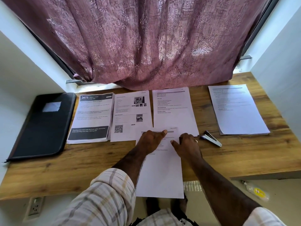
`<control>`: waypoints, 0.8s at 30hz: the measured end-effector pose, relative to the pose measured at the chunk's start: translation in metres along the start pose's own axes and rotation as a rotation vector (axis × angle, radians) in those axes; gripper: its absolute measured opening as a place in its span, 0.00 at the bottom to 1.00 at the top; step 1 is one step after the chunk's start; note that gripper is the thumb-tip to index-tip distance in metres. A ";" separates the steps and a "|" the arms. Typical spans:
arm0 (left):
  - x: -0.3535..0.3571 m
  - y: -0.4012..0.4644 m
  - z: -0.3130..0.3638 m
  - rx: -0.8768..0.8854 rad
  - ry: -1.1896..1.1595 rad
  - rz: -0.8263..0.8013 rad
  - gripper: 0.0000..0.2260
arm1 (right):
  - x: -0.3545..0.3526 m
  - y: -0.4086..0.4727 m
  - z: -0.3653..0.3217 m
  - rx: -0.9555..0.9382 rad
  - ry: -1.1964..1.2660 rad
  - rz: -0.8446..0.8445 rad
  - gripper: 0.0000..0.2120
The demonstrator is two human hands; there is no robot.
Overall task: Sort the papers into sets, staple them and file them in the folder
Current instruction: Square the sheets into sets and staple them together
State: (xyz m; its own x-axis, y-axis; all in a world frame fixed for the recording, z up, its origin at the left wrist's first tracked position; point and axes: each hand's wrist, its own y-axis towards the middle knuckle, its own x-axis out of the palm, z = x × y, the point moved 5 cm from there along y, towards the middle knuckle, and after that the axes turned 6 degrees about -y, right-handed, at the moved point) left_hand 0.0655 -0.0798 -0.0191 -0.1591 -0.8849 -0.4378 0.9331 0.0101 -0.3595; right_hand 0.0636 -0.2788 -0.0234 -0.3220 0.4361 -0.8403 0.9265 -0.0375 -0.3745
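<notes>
Nearest to me, a white printed sheet [160,173] lies lengthwise on the wooden desk top [97,160], its near end hanging past the desk's front edge. Both my hands rest on its far end. My left hand [150,141] presses down on the top of the sheet with knuckles bent and thumb stretched out flat to the right; it grasps nothing that I can see. My right hand [187,144] lies just beside it, thumb pointing left across the page, fingers folded down at the sheet's right corner; whether they pinch the edge I cannot tell.

Just right of that hand lies a small black and silver stapler [211,138], apart from my fingers.

Further back, four lots of paper sit in a row: a stack with black bands headed 3675 [92,118] on the left, then a page with small photos and a QR code [130,116], then a plain text page [175,111] partly under my sheet, and well to the right a separate stack of text pages [236,110].

The black zip folder [42,126] lies closed at the far left of the desk.

Behind everything hangs a mauve patterned curtain [146,41].
</notes>
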 end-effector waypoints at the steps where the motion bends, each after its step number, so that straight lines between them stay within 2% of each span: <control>1: 0.000 0.000 0.000 0.008 0.006 0.000 0.26 | -0.001 0.002 -0.004 0.057 0.063 -0.032 0.23; 5: 0.000 0.003 -0.001 0.035 0.039 0.027 0.27 | 0.001 0.006 -0.010 0.378 0.521 -0.219 0.17; 7: 0.001 0.005 -0.005 0.037 0.056 0.035 0.29 | 0.003 0.007 -0.010 0.425 0.590 -0.228 0.19; 13: 0.001 0.007 -0.010 0.042 0.080 0.059 0.29 | 0.002 0.012 -0.012 0.435 0.709 -0.256 0.18; 17: 0.001 0.006 -0.008 0.035 0.092 0.062 0.29 | 0.002 0.013 -0.011 0.286 0.588 -0.227 0.12; 21: -0.004 0.008 -0.009 0.057 0.000 0.031 0.20 | 0.000 0.009 -0.008 0.259 0.638 -0.180 0.11; 23: -0.022 0.006 -0.012 0.121 -0.030 0.136 0.13 | -0.007 0.008 -0.006 0.266 0.688 -0.150 0.11; 24: -0.035 0.004 -0.015 0.158 0.001 0.258 0.13 | -0.010 0.010 -0.004 0.276 0.712 -0.144 0.11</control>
State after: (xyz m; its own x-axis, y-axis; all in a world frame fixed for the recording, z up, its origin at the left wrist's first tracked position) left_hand 0.0703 -0.0423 -0.0175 0.0898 -0.8620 -0.4989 0.9812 0.1624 -0.1039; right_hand 0.0767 -0.2800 -0.0166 -0.1457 0.9229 -0.3565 0.7731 -0.1186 -0.6231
